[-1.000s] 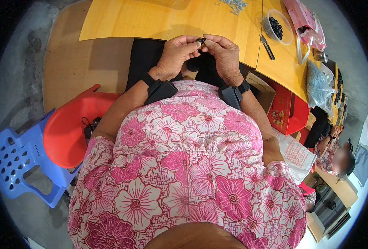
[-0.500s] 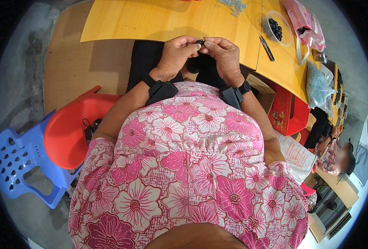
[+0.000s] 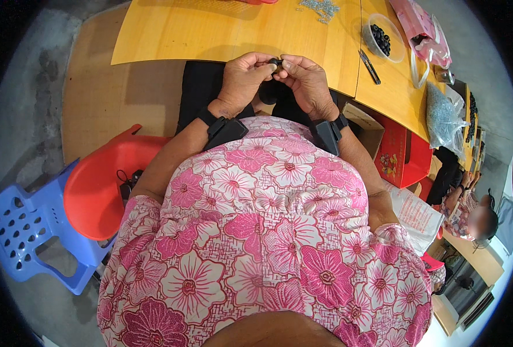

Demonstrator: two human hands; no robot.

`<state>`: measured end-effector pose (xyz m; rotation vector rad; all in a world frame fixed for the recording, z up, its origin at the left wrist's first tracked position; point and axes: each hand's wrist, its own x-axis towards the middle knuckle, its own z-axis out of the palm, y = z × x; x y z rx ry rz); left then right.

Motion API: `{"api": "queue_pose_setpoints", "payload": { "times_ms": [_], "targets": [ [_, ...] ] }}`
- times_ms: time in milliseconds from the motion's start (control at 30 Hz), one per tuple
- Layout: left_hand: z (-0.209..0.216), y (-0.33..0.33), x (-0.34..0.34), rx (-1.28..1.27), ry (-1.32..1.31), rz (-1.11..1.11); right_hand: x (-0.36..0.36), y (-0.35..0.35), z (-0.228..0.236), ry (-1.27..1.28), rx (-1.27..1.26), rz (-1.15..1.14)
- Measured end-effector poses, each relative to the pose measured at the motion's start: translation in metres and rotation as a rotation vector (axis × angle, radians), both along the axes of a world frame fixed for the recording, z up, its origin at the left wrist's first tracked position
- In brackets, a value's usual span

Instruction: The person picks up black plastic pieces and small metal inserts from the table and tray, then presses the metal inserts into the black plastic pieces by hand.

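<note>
Just past the near edge of the yellow table (image 3: 210, 34), both hands meet around a small round black part (image 3: 275, 62). My left hand (image 3: 246, 78) is closed, pinching the part between thumb and forefinger. My right hand (image 3: 306, 81) is closed too, its thumb and fingertips against the part's right side. The fingertips cover much of it, so its exact kind cannot be made out. To the right on the table, a clear round tub (image 3: 400, 51) holds several similar black pieces (image 3: 380, 39). A black utility knife (image 3: 370, 67) lies beside the tub.
Small silvery pieces (image 3: 322, 9) lie scattered at the far side. A pink bag (image 3: 421, 29) and a clear bag of small grey pieces (image 3: 441, 118) are at the right. Left of me stand a red chair (image 3: 89, 196) and a blue stool (image 3: 25, 231). Another person (image 3: 462, 211) sits far right.
My hands have shifted slightly left and the black part is turned a little between the fingers. The view has tilted slightly, showing a red edge at the top.
</note>
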<state>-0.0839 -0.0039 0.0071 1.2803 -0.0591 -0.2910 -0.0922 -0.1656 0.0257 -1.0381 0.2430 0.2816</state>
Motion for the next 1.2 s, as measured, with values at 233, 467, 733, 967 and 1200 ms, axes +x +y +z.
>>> {"api": "queue_pose_setpoints", "payload": {
  "times_ms": [233,467,733,967,1200],
  "targets": [
    [0.004,0.002,-0.001,0.042,-0.023,-0.003,0.0,0.007,0.006,-0.042,-0.191,-0.049],
    [0.005,0.003,-0.001,0.014,-0.035,-0.001,0.0,0.011,0.011,-0.067,-0.248,-0.062],
    [0.006,0.002,-0.001,-0.048,-0.003,0.01,-0.002,0.01,0.0,-0.044,-0.044,-0.06],
    [-0.002,0.003,0.0,0.032,-0.093,0.008,-0.002,0.006,-0.006,-0.007,0.056,-0.019],
    [-0.001,0.003,0.0,0.045,-0.092,-0.003,0.0,0.004,0.003,-0.036,-0.002,0.019]
  ]
}}
